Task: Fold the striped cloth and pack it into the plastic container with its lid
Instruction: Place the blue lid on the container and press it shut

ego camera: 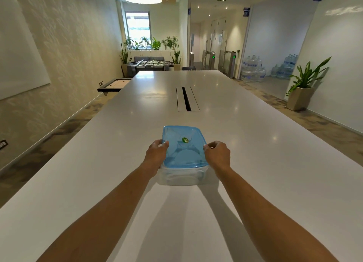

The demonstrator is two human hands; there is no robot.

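A clear plastic container [182, 176] stands on the long white table [255, 163] in front of me. A translucent blue lid [183, 147] with a small green sticker covers its top. My left hand [156, 153] grips the lid's left edge, thumb on top. My right hand [217, 153] grips the right edge the same way. Through the clear wall I see faint blue-white shapes inside; whether that is the striped cloth, I cannot tell. No cloth lies on the table.
A cable slot [186, 98] runs along the table's middle beyond the container. A foosball table [151, 64] and potted plants stand at the far end. Water bottles [253, 71] are stacked at the right, near a planter [300, 96].
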